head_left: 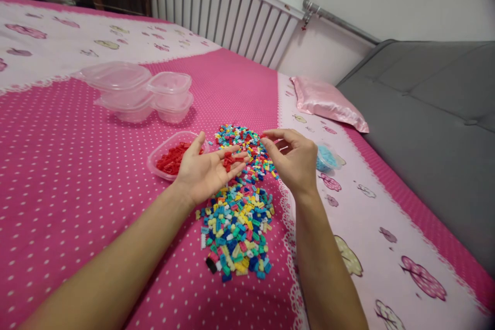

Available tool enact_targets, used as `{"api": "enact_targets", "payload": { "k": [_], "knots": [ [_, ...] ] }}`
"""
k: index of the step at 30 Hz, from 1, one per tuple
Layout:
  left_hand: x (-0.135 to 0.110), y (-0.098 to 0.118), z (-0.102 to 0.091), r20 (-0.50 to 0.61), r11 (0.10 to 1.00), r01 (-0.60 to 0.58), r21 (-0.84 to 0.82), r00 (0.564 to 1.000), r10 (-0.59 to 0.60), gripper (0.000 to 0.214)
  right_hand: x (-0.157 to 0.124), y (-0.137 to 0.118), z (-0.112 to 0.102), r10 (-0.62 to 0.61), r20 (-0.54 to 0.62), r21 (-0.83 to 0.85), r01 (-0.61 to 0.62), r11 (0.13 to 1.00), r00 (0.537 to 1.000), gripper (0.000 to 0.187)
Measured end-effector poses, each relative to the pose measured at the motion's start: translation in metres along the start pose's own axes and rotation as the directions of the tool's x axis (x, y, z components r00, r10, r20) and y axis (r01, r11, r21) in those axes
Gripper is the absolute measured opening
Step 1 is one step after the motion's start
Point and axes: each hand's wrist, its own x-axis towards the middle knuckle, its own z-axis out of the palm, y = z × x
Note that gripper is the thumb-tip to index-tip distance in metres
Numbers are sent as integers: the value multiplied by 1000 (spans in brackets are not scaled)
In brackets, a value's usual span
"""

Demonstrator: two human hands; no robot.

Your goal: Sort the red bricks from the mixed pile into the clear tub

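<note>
My left hand (pixel 207 170) is palm up and cupped over the pink bedspread, with several small red bricks (pixel 231 160) lying on its fingers. My right hand (pixel 294 161) hovers to its right, fingers curled with thumb and forefinger pinched near a red piece; what it holds is too small to name. Below both hands spreads a pile of small mixed-colour bricks (pixel 236 227). A clear tub of red bricks (pixel 170 157) sits just left of my left hand. A clear tub of light blue bricks (pixel 328 159) is partly hidden behind my right hand.
A stack of empty clear tubs with lids (pixel 133 90) stands farther back on the left. A pink satin pillow (pixel 328 103) lies at the bed's far right edge. A grey sofa (pixel 433 129) runs along the right. A white radiator (pixel 228 15) lines the wall.
</note>
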Motion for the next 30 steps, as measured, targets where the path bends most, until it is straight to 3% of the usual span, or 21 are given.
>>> {"api": "enact_targets", "payload": {
  "k": [11, 18, 24, 27, 30],
  "knots": [
    [1, -1, -1, 28, 998, 22, -52, 999, -21, 79, -4, -1, 16, -38, 77, 38, 35, 999, 996, 18],
    [-1, 2, 2, 23, 998, -27, -54, 999, 28, 81, -3, 8, 16, 54, 78, -19, -53, 998, 996, 22],
    [-9, 8, 11, -49, 971, -235, -34, 971, 233, 82, -6, 23, 29, 82, 263, -118, -53, 992, 961, 24],
    [-9, 11, 11, -43, 954, -294, -61, 956, 292, 81, -10, 25, 39, 29, 371, -158, 32, 987, 928, 25],
    [-8, 12, 8, -21, 944, -319, -81, 948, 318, 82, -14, 24, 49, -38, 506, -178, 147, 973, 862, 27]
  ]
}}
